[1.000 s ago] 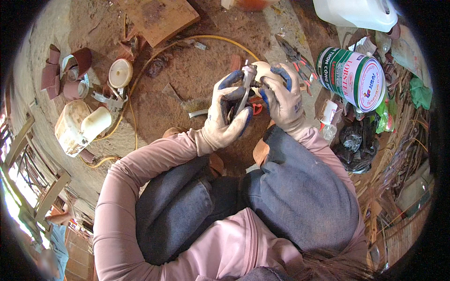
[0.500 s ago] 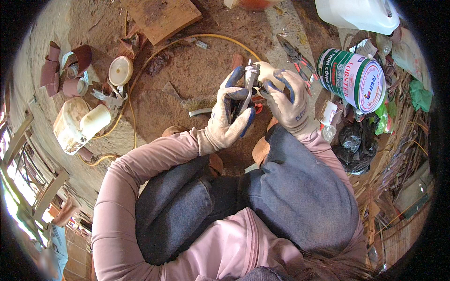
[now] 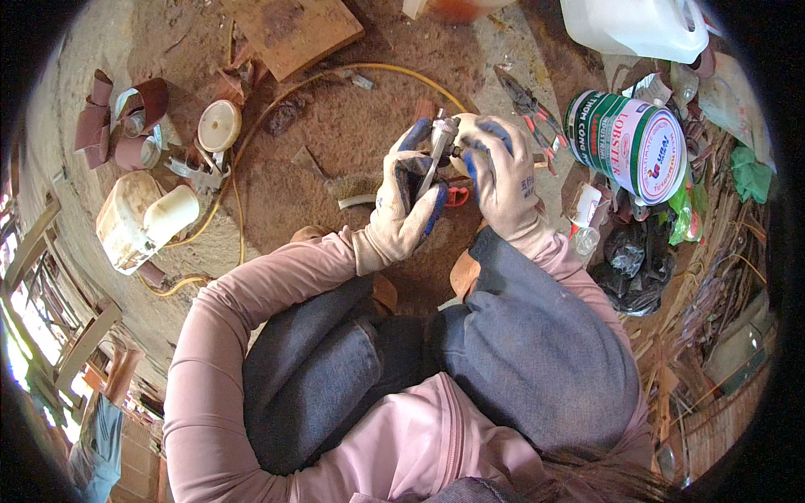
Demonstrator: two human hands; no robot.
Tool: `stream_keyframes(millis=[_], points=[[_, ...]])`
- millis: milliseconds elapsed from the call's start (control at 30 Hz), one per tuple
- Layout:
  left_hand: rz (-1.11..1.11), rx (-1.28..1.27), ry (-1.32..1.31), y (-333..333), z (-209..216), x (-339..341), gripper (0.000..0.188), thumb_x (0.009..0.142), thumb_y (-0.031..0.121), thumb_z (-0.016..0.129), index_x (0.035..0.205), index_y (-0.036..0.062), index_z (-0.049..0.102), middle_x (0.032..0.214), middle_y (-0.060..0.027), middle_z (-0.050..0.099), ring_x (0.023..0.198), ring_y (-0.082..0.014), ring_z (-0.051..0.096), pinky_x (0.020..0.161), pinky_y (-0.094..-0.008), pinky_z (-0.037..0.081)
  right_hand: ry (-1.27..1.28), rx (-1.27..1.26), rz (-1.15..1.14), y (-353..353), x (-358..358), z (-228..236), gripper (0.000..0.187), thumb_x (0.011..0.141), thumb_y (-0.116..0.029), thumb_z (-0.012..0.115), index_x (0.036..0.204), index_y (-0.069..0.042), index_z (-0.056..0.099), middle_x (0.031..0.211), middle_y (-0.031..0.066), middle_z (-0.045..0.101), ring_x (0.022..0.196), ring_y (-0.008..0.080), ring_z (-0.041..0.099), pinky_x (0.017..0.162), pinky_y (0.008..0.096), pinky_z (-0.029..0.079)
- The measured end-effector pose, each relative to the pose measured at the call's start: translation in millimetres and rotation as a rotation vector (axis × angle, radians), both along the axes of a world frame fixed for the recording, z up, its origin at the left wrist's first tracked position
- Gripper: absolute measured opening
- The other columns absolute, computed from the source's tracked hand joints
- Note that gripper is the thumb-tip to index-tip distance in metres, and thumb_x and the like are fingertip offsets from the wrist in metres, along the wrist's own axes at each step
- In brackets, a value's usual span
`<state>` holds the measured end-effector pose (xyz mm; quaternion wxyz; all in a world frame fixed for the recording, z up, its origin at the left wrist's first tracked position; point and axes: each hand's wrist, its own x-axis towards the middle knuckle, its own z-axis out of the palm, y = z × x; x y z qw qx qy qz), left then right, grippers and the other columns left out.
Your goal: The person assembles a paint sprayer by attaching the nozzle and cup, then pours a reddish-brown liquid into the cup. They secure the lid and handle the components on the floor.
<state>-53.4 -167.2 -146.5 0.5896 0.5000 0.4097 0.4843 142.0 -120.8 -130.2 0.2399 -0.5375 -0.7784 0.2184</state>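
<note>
Both my hands wear cream work gloves with blue patches on the fingers, and they meet above the bare ground beyond my knees. My left hand point(image 3: 394, 205) is wrapped round a silver metal spray gun point(image 3: 444, 138), its knobbed end pointing up and away. Close against the gun's right side, my right hand point(image 3: 507, 180) has its fingers curled in at a small dark fitting. The right fingertips are partly hidden behind the gun and glove. A small red part point(image 3: 457, 196) shows just below the hands; whether it belongs to the gun I cannot tell.
Right of my hands lie red-handled pliers point(image 3: 537, 109), a tipped green-and-white paint can point(image 3: 625, 142) and a black plastic bag point(image 3: 633, 268). A yellow hose point(image 3: 398, 70) curves across the ground. Leftward are a white container point(image 3: 134, 222), a round cream lid point(image 3: 220, 126) and sandpaper strips point(image 3: 151, 105).
My right hand has turned, and its fingers have folded in closer round the gun's side. The left hand keeps its hold on the spray gun, which has shifted slightly left.
</note>
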Motion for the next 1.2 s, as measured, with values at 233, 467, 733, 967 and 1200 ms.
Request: stream_keyframes(millis=[233,467,733,967,1200], points=[[0.048,-0.065,0.028,1.0,4.3,2.1,0.045,0.099,0.014,0.058,0.137,0.0027,0.037,0.158,-0.0254,0.031,0.146,-0.032,0.035,0.119,-0.0445,0.025,-0.215,0.351,0.233,1.4,13.6,7.5,0.038,0.079,-0.009,0.078,0.116,-0.008,0.07,0.121,0.0154,0.063,0.11,0.0344,0.065,0.089,0.0431,0.057],[0.145,-0.321,-0.262,21.1,19.0,10.0,0.049,0.1,0.012,0.059,0.142,0.0026,0.038,0.15,-0.0179,0.043,0.132,-0.0223,0.047,0.113,-0.0382,0.036,-0.396,0.42,0.266,22.3,12.3,6.3,0.04,0.084,-0.021,0.071,0.123,-0.009,0.067,0.122,0.009,0.064,0.108,0.0269,0.065,0.087,0.0387,0.056],[0.115,-0.164,-0.173,52.5,43.2,3.3,0.04,0.096,0.009,0.063,0.13,0.0011,0.045,0.152,-0.0247,0.04,0.14,-0.0269,0.042,0.115,-0.0405,0.034,-0.035,0.196,0.131,47.9,2.1,32.3,0.021,0.089,-0.013,0.069,0.106,-0.002,0.065,0.105,0.0174,0.066,0.098,0.0345,0.067,0.083,0.0429,0.056],[0.049,0.193,0.06,60.5,46.2,-4.5,0.041,0.092,0.008,0.065,0.129,0.0002,0.051,0.156,-0.0309,0.035,0.144,-0.0376,0.04,0.117,-0.0451,0.031,0.382,-0.157,-0.053,45.1,-5.2,30.4,0.023,0.099,-0.014,0.061,0.113,0.004,0.063,0.106,0.0179,0.067,0.096,0.0329,0.066,0.088,0.0395,0.052],[-0.004,0.019,0.012,74.9,53.0,-14.5,0.033,0.093,0.007,0.067,0.123,0.0006,0.054,0.142,-0.024,0.053,0.141,-0.0293,0.045,0.115,-0.0398,0.034,0.331,-0.448,0.134,35.2,23.7,30.8,0.051,0.096,-0.009,0.059,0.144,0.005,0.047,0.129,0.0216,0.063,0.116,0.0345,0.063,0.103,0.0406,0.049]])
